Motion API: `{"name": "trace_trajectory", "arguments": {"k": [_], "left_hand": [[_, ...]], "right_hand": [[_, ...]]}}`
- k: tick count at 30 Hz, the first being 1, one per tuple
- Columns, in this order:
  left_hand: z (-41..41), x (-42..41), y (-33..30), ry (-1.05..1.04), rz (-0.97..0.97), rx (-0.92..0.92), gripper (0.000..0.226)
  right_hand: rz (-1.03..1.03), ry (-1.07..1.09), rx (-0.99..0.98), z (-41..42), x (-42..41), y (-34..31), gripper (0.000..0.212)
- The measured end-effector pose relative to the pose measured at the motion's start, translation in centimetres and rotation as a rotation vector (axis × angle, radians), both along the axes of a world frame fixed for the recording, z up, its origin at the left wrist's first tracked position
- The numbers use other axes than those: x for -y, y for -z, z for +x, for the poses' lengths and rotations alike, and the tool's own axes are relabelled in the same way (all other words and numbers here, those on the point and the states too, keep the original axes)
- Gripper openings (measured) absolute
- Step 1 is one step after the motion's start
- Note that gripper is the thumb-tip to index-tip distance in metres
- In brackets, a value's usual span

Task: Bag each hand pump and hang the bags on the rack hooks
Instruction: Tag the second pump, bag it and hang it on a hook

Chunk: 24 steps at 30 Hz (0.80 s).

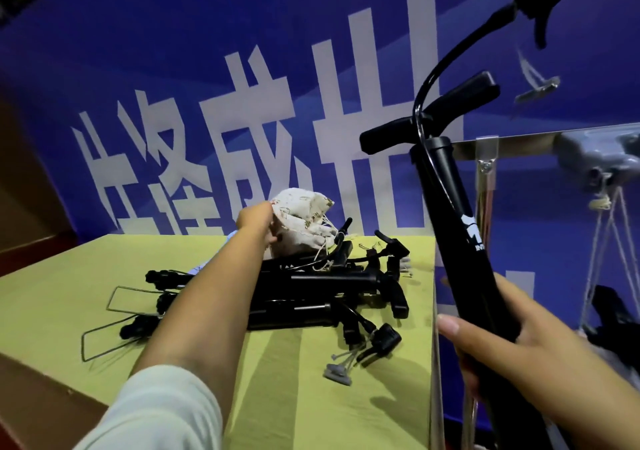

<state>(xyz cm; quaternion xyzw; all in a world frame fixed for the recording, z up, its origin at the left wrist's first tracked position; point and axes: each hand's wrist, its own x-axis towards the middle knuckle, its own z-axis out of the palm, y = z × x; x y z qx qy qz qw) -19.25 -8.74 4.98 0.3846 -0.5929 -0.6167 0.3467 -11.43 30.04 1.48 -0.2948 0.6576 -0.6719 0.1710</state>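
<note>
At right of frame, the right hand [498, 345] grips a stiff black tube-bodied hand pump [460, 241] mid-barrel — balanced; the left hand [256, 221] pinches soft cream cloth drawstring bags [304, 224].

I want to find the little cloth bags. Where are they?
In the head view, the cloth bags sit left of centre at the table's far edge, behind the pile of black pumps, with the left hand gripping them.

Blue banner wall [173, 51] with large pale characters [263, 130] fills the back, a table under yellow-green cloth [311, 397] stands in front of it, brown floor or surface [31, 397] shows lower left, dark corner upper left, lighting dim and bluish.
</note>
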Motion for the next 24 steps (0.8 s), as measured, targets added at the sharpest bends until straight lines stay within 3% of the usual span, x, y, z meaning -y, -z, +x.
{"name": "trace_trajectory", "arguments": {"k": [3,5,8,10,12,13,14,16,18,24], "left_hand": [[1.0,0.3,-1.9,-0.036,-0.158,-0.031,0.012],[1.1,0.7,-3.3,-0.064,-0.333,0.020,0.006],[1.1,0.6,-4.0,-0.045,-0.905,0.533,0.015],[0.8,-0.5,-3.2,0.070,-1.157,0.742,0.040],[0.4,-1.4,-1.9,0.253,-1.346,0.914,0.064],[0.2,-1.6,-1.3,0.343,-1.458,1.085,0.068],[-0.3,-1.7,-0.6,0.398,-1.553,1.259,0.064],[-0.9,-1.5,-0.4,0.344,-1.480,1.421,0.048],[-1.1,-0.8,-0.9,0.209,-1.251,1.248,0.037],[0.1,0.8,-4.2,-0.168,-0.718,0.431,0.031]], "right_hand": [[-0.001,0.000,0.004,0.6,-0.4,-0.4,0.035],[-0.002,0.001,0.008,0.9,-0.6,-0.5,0.040],[-0.010,-0.001,-0.007,0.9,-0.8,-0.4,0.062],[-0.030,-0.004,0.011,1.0,-0.8,-0.4,0.056],[-0.031,-0.027,0.032,0.9,-0.8,-0.3,0.055],[-0.033,-0.040,0.035,0.8,-0.8,-0.2,0.060],[-0.035,-0.045,0.046,0.6,-0.8,0.1,0.068],[-0.031,-0.039,0.064,0.2,-0.8,0.4,0.077],[-0.040,-0.042,0.080,0.0,-0.9,0.4,0.080],[-0.035,0.001,0.073,-0.3,-1.0,0.5,0.077]]}}
